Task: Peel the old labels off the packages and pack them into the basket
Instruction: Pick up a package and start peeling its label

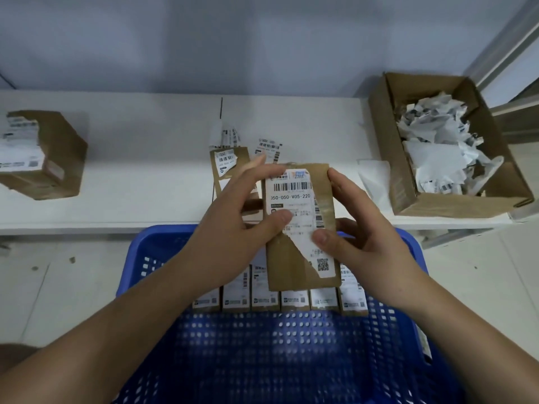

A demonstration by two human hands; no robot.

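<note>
below my arms sits the blue basket, a row of packed boxes standing along its far side. my left hand and right hand both grip one box above it, thumbs pressed on its half-torn label. more labelled boxes lie on the table; torn scraps fill a carton at right

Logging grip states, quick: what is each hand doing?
Left hand: grips the package.
Right hand: grips the same package, thumb on its label.
</note>
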